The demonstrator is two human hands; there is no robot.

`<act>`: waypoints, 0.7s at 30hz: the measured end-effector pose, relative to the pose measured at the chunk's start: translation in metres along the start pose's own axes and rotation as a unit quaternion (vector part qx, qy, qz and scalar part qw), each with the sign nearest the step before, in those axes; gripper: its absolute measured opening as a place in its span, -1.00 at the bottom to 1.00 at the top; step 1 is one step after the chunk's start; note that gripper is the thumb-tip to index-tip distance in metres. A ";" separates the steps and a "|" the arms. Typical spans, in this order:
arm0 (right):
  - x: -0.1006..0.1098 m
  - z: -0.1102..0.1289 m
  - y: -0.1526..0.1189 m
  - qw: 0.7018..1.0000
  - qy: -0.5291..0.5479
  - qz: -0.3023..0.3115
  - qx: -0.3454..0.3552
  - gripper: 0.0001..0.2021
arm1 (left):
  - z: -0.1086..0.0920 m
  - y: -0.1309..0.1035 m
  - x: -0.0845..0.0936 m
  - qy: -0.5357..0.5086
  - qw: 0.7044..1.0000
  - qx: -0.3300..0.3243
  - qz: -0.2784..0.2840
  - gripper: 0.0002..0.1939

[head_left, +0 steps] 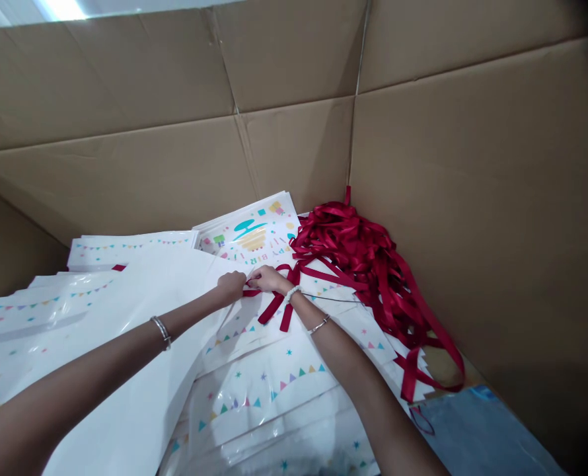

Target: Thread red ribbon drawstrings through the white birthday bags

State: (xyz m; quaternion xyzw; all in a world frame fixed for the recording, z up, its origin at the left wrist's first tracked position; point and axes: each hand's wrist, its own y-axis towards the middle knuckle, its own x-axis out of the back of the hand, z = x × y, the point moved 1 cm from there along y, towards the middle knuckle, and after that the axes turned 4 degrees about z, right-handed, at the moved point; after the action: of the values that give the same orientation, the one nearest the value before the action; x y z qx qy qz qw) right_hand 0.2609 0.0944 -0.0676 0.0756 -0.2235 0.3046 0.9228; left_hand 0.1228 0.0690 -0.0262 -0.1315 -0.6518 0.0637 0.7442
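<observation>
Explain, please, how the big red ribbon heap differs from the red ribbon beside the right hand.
The ribbon heap is a thick tangle of many strands; the ribbon beside the right hand shows only a few strands and separate ends. The heap sits near the cardboard wall, while that ribbon lies out over the printed sheets. Both are dark red.

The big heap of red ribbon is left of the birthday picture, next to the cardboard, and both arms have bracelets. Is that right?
Not quite: the head view shows the heap of red ribbon right of the birthday picture. It is next to the cardboard, and the left arm and right arm both have bracelets.
</observation>
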 end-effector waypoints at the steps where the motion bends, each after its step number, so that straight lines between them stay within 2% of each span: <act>1: 0.000 0.000 0.001 1.000 0.008 0.001 -0.003 -0.87 | 0.001 -0.003 0.000 0.015 1.000 0.016 0.003 -0.75; 7: -0.001 0.002 0.001 1.000 0.014 0.006 -0.022 -0.86 | 0.012 -0.020 -0.002 -0.005 0.997 0.056 -0.044 -0.63; 12: -0.001 0.002 0.001 1.000 0.001 0.010 -0.028 -0.85 | 0.014 -0.024 -0.004 -0.017 0.996 0.072 -0.048 -0.65; 21: -0.001 0.002 0.000 1.000 0.005 0.004 -0.029 -0.85 | 0.015 -0.036 -0.017 0.049 0.998 0.025 -0.044 -0.76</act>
State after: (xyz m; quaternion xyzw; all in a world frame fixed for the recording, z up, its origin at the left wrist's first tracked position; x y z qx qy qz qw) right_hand 0.2590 0.0934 -0.0661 0.0463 -0.2282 0.3024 0.9243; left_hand 0.1027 0.0314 -0.0304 -0.0871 -0.6180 0.0413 0.7803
